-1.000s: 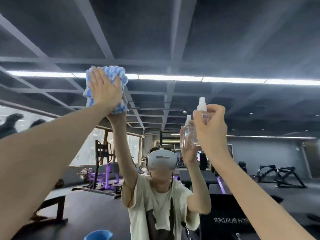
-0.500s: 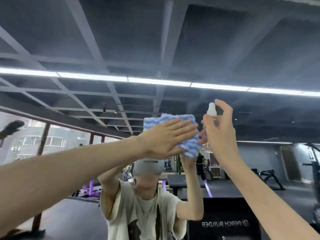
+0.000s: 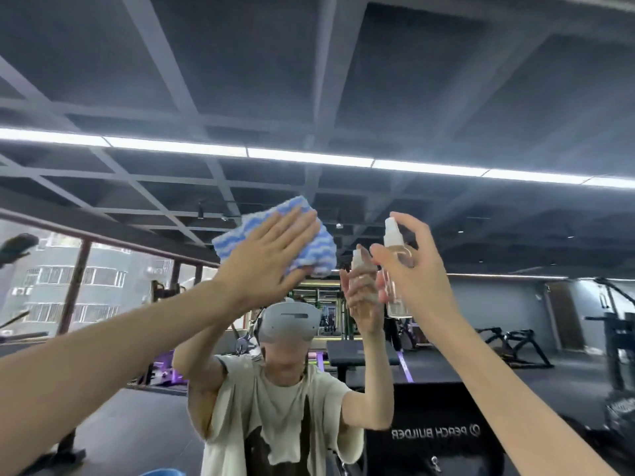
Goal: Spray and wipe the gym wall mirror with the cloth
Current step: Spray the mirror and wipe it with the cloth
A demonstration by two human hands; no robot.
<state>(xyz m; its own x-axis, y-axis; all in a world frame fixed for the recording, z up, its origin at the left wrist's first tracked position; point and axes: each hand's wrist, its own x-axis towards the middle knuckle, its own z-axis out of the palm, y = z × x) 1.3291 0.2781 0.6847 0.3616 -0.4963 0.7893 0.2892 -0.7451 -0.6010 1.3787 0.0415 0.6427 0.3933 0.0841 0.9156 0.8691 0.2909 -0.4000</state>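
L hand (image 3: 264, 266): flat, palm fwd, fingers (image 3: 295, 225) straight and close together, pressing the cloth (image 3: 321, 250) against the mirror (image 3: 515, 235). Cloth: folded pad, blue/white wave pattern, mostly under the palm, edges showing above and to the R of the fingers. Cloth position: upper-centre of the glass, just above the reflected headset (image 3: 288, 321) and just L of the spray bottle (image 3: 397, 249). R hand (image 3: 417, 273): raised near the glass, gripping the spray bottle upright, thumb on the near side and fingers curled round the clear body. Index finger arches up past the white nozzle; contact w/ the nozzle top cannot be told. Bottle and cloth are close but apart. Its reflection appears directly beside it, held by the reflected hand. Mirror also shows the person in a light T-shirt w/ both arms up, a black pad (image 3: 436, 431) w/ reversed lettering, and gym machines (image 3: 512, 341) at rear R. A long light strip (image 3: 309, 156) runs across above both hands.
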